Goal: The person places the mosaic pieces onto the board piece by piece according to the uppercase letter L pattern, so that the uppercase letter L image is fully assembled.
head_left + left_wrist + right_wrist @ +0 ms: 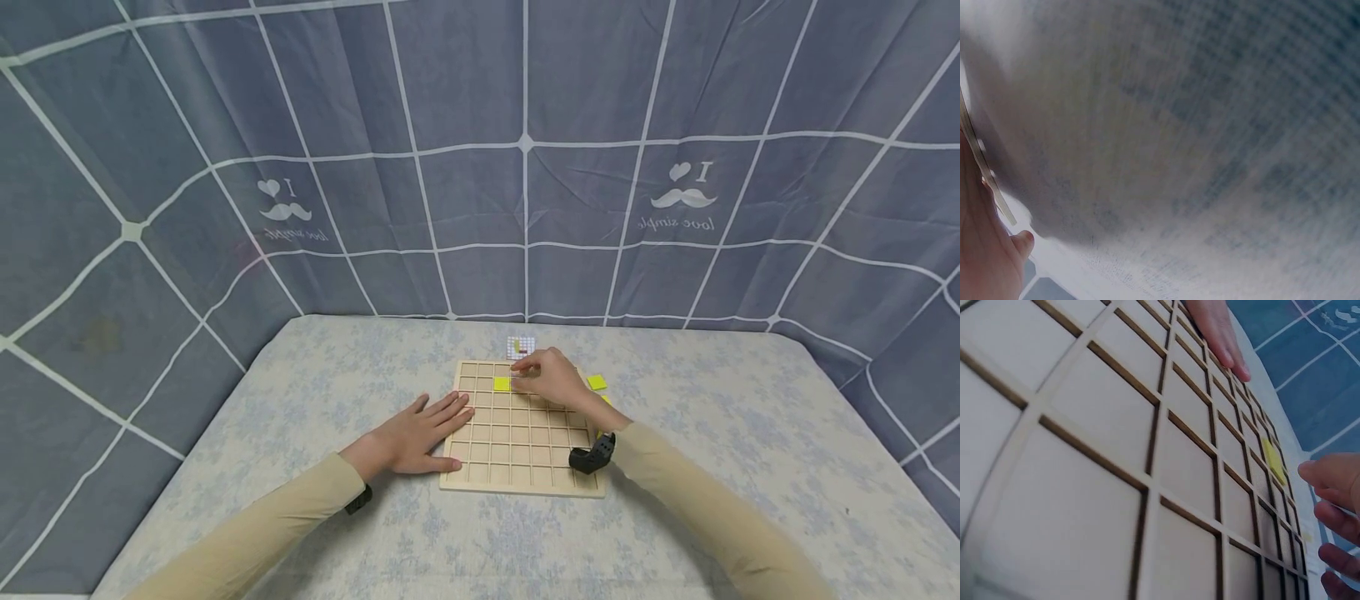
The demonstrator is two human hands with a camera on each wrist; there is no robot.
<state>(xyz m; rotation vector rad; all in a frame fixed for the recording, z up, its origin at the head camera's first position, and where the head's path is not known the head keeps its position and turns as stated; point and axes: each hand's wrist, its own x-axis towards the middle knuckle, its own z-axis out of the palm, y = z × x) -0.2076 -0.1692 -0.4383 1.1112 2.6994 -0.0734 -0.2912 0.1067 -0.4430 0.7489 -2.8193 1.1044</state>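
A wooden board (491,433) divided by raised strips into square cells lies on the table. One yellow square tile (502,384) sits in a cell near its far edge and also appears in the right wrist view. My left hand (420,435) rests flat on the board's left edge, fingers spread. Over the far part of the board hovers my right hand (553,379), its fingertips close to the yellow tile. The right wrist view shows its fingers (1335,472) loosely bent and apart, with nothing seen between them. The left wrist view shows mostly blurred cloth.
Beyond the board's far edge lies a small card (521,347) printed with a coloured grid. Another yellow tile (596,382) is on the cloth to the right, with more yellow partly hidden behind the right forearm. A patterned tablecloth (360,358) meets a grey-blue curtain (472,200).
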